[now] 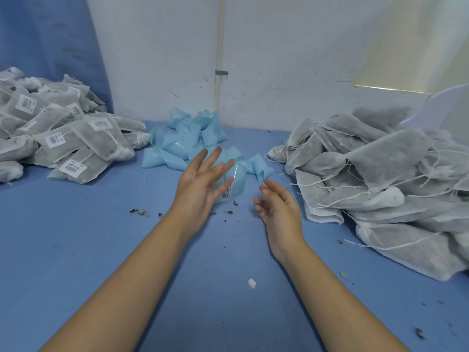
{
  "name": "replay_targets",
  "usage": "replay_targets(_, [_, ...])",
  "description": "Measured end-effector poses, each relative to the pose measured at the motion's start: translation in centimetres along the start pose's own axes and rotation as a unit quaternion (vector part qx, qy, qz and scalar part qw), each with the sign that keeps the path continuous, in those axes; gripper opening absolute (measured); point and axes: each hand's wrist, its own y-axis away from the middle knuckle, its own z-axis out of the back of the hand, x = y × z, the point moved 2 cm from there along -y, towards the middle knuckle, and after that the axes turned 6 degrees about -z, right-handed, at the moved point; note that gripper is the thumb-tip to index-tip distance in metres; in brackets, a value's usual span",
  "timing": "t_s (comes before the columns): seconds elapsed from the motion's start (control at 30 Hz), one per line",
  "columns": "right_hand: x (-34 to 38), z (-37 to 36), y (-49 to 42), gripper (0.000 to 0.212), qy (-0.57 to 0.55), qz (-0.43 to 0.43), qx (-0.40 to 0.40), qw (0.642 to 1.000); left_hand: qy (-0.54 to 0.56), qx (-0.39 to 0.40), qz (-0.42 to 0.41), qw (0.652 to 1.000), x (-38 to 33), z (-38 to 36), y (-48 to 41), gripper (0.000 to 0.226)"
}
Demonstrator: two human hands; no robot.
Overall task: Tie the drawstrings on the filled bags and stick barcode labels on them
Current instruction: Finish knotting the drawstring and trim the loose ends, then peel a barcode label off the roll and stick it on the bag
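A heap of grey filled bags with loose white drawstrings [385, 179] lies at the right. At the left is a pile of tied bags carrying barcode labels [63, 138]. A curled light-blue label sheet [237, 181] with barcode labels on it lies at the centre. My left hand [203, 184] hovers in front of it with fingers spread and straight, holding nothing. My right hand [276, 201] is just to the right of the sheet, fingers loosely curled, empty.
Crumpled light-blue backing strips [187, 138] are piled against the white wall at the back. Dried leaf crumbs [139, 212] and a white scrap [252, 283] are scattered on the blue table [76, 250]. A white pipe [218, 59] runs up the wall.
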Motion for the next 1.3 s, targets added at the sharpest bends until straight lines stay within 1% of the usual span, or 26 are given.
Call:
replay_targets(0.07, [0.2,0.1,-0.2,0.036,-0.059,-0.016,-0.014,0.998,-0.027,0.013,0.011,0.999,0.1,-0.4,0.2,0.047])
replay_targets(0.17, [0.6,0.4,-0.3,0.061,-0.135,-0.032,-0.031,0.990,-0.083,0.041,0.026,0.995,0.6,-0.9,0.7,0.036])
replay_targets(0.27, [0.7,0.6,-0.1,0.078,-0.164,-0.028,-0.051,0.985,-0.109,0.058,0.034,0.992,1.1,-1.1,1.0,0.028])
replay_targets(0.4, [0.7,0.8,-0.1,0.085,-0.188,-0.019,-0.072,0.979,-0.134,0.074,0.038,0.987,1.6,-1.2,1.2,0.023])
replay_targets(0.57, [0.8,0.7,0.2,0.081,-0.145,0.001,-0.040,0.989,-0.146,0.067,0.054,0.986,2.1,-0.9,1.2,0.021])
replay_targets(0.63, [0.7,0.6,0.3,0.079,-0.098,0.012,-0.021,0.995,-0.158,0.063,0.065,0.983,2.3,-0.7,1.3,0.019])
replay_targets(0.7, [0.7,0.1,0.6,0.077,-0.023,0.025,-0.002,0.999,-0.178,0.057,0.076,0.979,2.4,-0.7,1.3,0.018])
replay_targets(0.77, [0.4,-0.5,0.9,0.075,0.063,0.044,0.025,0.997,-0.201,0.046,0.089,0.974,2.6,-0.6,1.3,0.017])
replay_targets(0.9, [-0.3,-1.0,1.1,0.075,0.208,0.077,0.096,0.970,-0.218,0.015,0.101,0.971,2.7,-0.5,1.2,0.020])
replay_targets(1.0, [-0.6,-1.3,1.2,0.071,0.274,0.082,0.094,0.954,-0.240,0.002,0.095,0.966,2.7,-0.5,1.0,0.022])
replay_targets(1.07, [-0.6,-1.5,1.5,0.068,0.334,0.101,0.081,0.934,-0.267,-0.003,0.097,0.959,2.8,-0.5,0.9,0.027])
replay_targets(1.17, [-0.8,-1.7,2.2,0.064,0.446,0.172,0.069,0.876,-0.292,-0.035,0.103,0.950,2.8,-0.2,0.8,0.035])
replay_targets(1.23, [-1.0,-1.8,2.5,0.063,0.485,0.200,0.078,0.848,-0.276,-0.053,0.108,0.953,2.7,0.2,0.7,0.034])
replay_targets(1.3, [-1.2,-2.0,2.6,0.057,0.513,0.213,0.086,0.827,-0.234,-0.059,0.113,0.964,2.7,0.5,0.6,0.026])
